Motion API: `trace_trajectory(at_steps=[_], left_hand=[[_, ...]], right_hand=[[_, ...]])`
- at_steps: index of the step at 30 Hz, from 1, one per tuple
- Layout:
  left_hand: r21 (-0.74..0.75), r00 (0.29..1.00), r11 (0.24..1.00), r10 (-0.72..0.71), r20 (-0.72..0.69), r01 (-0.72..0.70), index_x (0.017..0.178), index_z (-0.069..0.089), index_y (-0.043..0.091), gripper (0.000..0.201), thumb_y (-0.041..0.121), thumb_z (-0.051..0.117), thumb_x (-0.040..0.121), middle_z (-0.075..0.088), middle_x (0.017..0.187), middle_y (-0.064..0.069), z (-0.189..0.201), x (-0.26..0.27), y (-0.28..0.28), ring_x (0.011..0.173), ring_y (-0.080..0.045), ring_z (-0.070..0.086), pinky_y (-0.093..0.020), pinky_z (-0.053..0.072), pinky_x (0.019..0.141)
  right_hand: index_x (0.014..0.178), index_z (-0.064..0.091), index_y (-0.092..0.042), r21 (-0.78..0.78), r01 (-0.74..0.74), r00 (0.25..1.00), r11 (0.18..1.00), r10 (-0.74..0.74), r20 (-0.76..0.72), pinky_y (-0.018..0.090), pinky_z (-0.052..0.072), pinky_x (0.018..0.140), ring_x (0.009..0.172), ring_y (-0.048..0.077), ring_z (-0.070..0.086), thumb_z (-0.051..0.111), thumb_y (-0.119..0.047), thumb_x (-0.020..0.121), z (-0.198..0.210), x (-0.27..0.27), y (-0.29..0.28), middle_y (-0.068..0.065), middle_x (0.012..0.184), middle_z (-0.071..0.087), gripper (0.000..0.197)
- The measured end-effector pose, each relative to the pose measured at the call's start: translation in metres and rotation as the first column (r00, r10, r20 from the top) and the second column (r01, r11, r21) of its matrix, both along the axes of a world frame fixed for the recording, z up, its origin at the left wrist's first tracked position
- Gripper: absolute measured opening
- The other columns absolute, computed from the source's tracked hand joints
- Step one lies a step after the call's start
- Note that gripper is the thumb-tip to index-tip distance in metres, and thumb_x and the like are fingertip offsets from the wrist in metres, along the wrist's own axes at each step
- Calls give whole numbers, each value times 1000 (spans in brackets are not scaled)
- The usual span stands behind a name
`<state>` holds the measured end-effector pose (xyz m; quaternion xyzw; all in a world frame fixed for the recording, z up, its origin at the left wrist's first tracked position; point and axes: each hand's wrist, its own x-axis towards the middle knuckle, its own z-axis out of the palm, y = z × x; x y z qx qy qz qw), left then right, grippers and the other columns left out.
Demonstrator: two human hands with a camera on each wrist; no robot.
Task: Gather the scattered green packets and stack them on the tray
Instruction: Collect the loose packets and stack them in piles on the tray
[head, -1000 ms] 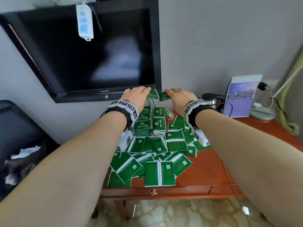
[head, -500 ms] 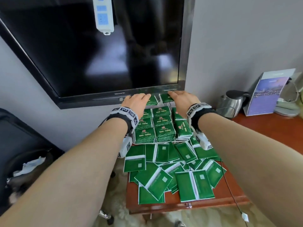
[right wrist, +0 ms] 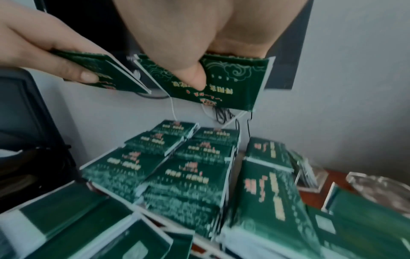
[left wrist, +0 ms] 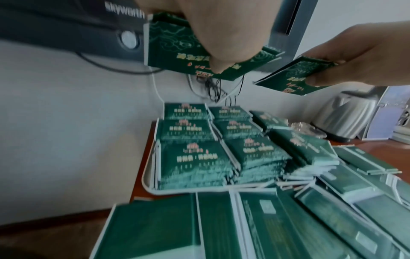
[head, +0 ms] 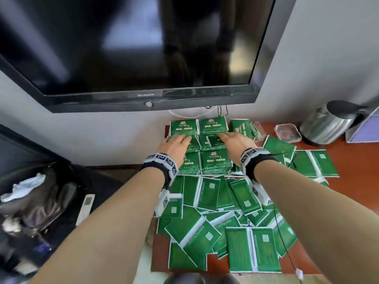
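Behind tray [left wrist: 148, 187]: TV [head: 131, 48] | right: kettle [head: 326, 126] | front: loose packets [head: 207, 228]

A hotel room, likely: wall-mounted television [head: 131, 48], steel kettle [head: 328, 124] on a wooden desk [head: 352, 160].

One brand reads clearly: "Skyworth", in pale letters on the lower bezel of the television [head: 143, 58], sitting just above its round button; the left wrist view catches it too, as "skyworth". The stacked green packets [head: 215, 160] carry red and gold printed lines on their faces, but that print is too blurred to read. The scattered packets [head: 252, 249] show only small pale squares.
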<state>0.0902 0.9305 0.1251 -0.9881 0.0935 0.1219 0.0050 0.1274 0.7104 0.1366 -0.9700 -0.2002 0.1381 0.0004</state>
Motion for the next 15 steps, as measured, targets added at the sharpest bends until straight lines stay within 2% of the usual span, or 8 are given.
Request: trace_trajectory(at_steps=[3,7,12,14,15], left_hand=[[-20,996,1000,-7,-94,5,158,20,18,83,-6,57,87,18,165,-7,-37,0,2,151,-24,21,-52,26,120],[-34,991,999,-17,-136,13,159,17,17,82,-9,50,89,7,167,-7,-71,6,3,154,-23,9,-52,18,123],[-26,988,998,-57,-145,54,160,8,23,91,-11,47,86,-10,167,-7,-98,15,3,154,-24,-5,-54,7,124],[-4,985,998,-69,-158,69,160,0,27,94,-6,48,87,-19,166,-6,-107,16,4,153,-24,-13,-54,-2,123],[11,984,997,-72,-165,75,160,-5,29,93,1,50,90,-24,164,-6,-112,16,6,153,-25,-17,-55,-6,122]], right_hand=[[155,28,-17,-9,-10,996,1000,10,-86,41,40,109,139,30,41,47,11,89,-34,3,2,8,154,41,74],[160,16,-17,-70,-46,987,996,35,-159,40,16,123,152,27,18,44,8,90,-71,10,8,9,165,17,79],[161,6,-16,-127,-94,986,987,76,-146,42,0,125,154,27,-3,41,7,90,-102,14,17,10,167,-7,82],[161,3,-16,-128,-92,988,987,75,-132,43,-3,125,154,28,-8,39,3,92,-112,11,18,12,166,-14,80],[161,1,-16,-122,-87,989,989,70,-133,43,-5,124,153,29,-10,39,-1,94,-116,9,18,11,165,-17,78]])
